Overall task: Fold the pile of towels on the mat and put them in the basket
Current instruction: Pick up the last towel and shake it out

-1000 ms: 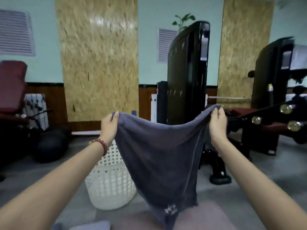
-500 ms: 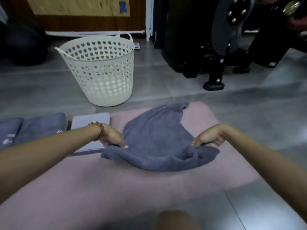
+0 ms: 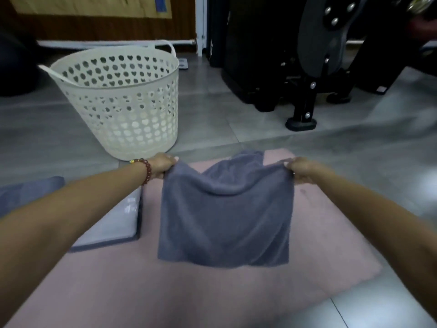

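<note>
Head view looks down on a pink mat spread over grey floor tiles. At the centre, one grey towel is mid-fold. The left hand, at about 10 o'clock from the towel's middle, pinches one upper corner. The right hand, at about 2 o'clock, pinches the other. Both grips are closed on cloth, and the edge sags between them. The towel's near part lies on the mat towards 6 o'clock. A further flap of it shows behind the held edge at 12 o'clock, so I judge this to be an early fold, with at least one more to come.

At 9 o'clock, off the mat's left side, darker folded towels lie in a row. A paler flat piece sits just beside the working towel; I cannot tell whether it is a towel.

The white perforated basket stands on the tiles at 11 o'clock, just beyond the mat. No cloth shows over its rim or through its holes, though its bottom is hidden. By my reading some folding is done and none of the loading. No unfolded pile is in view.
</note>
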Motion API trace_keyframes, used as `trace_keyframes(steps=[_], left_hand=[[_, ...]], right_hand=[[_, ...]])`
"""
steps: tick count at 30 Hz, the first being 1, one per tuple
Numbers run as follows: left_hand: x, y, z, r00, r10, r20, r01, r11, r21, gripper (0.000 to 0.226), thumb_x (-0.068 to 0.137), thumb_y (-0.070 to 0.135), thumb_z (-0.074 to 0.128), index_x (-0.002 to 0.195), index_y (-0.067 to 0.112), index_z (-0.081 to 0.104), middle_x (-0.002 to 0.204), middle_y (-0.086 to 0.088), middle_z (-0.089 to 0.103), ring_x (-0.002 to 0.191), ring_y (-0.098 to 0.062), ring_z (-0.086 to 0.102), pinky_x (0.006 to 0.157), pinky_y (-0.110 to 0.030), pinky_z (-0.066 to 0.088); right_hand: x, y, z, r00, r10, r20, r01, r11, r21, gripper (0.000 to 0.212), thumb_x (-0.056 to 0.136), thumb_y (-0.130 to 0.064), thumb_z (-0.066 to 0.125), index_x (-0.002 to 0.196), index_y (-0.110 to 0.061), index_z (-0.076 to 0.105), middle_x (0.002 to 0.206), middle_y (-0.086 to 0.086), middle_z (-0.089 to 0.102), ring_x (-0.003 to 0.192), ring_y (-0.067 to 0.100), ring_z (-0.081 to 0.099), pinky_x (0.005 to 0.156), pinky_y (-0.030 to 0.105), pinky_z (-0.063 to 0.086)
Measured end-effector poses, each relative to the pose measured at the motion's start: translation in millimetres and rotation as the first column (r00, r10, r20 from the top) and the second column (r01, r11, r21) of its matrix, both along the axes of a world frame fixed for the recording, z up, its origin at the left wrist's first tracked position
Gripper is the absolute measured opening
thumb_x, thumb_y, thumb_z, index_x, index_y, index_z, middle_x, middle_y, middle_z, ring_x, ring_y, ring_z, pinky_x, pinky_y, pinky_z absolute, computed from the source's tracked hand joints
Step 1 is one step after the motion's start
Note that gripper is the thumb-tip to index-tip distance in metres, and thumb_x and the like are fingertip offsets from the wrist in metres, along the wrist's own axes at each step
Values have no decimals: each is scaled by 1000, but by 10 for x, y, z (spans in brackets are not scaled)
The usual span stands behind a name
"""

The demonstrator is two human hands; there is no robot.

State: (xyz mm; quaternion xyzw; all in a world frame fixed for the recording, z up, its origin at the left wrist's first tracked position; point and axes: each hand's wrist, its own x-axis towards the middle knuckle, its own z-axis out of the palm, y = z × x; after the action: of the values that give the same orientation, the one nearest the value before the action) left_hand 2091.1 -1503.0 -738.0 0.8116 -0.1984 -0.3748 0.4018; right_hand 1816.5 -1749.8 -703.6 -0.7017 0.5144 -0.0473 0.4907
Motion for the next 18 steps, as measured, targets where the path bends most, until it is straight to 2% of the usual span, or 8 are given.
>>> trace_keyframes(steps=[2, 4, 6, 8, 10, 12, 15, 18], left_hand=[[297, -370, 79, 973, 229, 28, -215, 942, -257, 25, 100, 27, 40, 85, 13, 54, 83, -9, 51, 78, -22, 50, 57, -24, 46], [525, -634, -50, 957, 286, 47, -249, 895, -370, 31, 97, 37, 43, 114, 13, 51, 108, -8, 55, 103, -23, 50, 79, -32, 49], [545, -704, -482, 931, 311, 193, -259, 933, -251, 65, 93, 50, 44, 142, 11, 31, 143, -11, 38, 132, -29, 35, 108, -43, 32], [338, -599, -1023, 940, 176, 293, -191, 981, 25, 71, 95, 53, 37, 144, 3, 27, 150, -21, 27, 138, -35, 26, 114, -43, 22], [-33, -307, -1552, 957, 64, 284, -128, 969, 211, 66, 96, 49, 40, 136, -4, 39, 141, -29, 39, 131, -40, 37, 108, -39, 30], [-374, 32, -1929, 952, 54, 300, -102, 984, 146, 62, 87, 51, 54, 120, -2, 56, 120, -26, 58, 113, -39, 53, 96, -40, 44], [-624, 393, -2177, 922, -51, 385, 17, 996, 93, 47, 76, 38, 74, 100, 0, 58, 103, -15, 58, 93, -29, 57, 81, -38, 49], [-733, 590, -2140, 894, -55, 445, 43, 998, 37, 26, 82, 15, 68, 99, -2, 57, 99, -21, 61, 92, -34, 59, 74, -36, 46]], right_hand=[[350, -285, 73, 959, -130, 250, 170, 975, -144, 37, 98, -12, 46, 129, 7, 43, 113, 22, 55, 108, 35, 55, 93, 44, 48], [583, -463, -20, 915, -140, 379, 240, 943, -229, 60, 95, -14, 53, 145, -5, 21, 136, 20, 42, 129, 34, 41, 101, 37, 38], [694, -512, -342, 930, -172, 325, 274, 913, -301, 82, 89, -18, 63, 149, -9, 7, 147, 18, 33, 133, 31, 36, 107, 35, 32], [652, -400, -904, 963, -223, 151, 261, 909, -324, 88, 85, -19, 67, 148, -5, 7, 146, 18, 34, 133, 31, 37, 109, 37, 29], [440, -102, -1456, 970, -241, -37, 226, 945, -239, 78, 86, -18, 64, 145, 1, 17, 142, 21, 39, 130, 34, 40, 104, 38, 31], [156, 257, -1862, 972, -196, -128, 179, 975, -135, 61, 88, -16, 62, 135, 7, 32, 133, 24, 46, 122, 37, 47, 90, 36, 39], [-201, 596, -2202, 981, -151, -125, 133, 981, -140, 43, 89, -13, 60, 122, 9, 46, 119, 25, 57, 108, 37, 56, 74, 30, 39], [-364, 708, -2207, 987, -146, -60, 132, 971, -198, 26, 92, -13, 57, 109, 6, 54, 105, 22, 62, 99, 35, 59, 70, 27, 35]])
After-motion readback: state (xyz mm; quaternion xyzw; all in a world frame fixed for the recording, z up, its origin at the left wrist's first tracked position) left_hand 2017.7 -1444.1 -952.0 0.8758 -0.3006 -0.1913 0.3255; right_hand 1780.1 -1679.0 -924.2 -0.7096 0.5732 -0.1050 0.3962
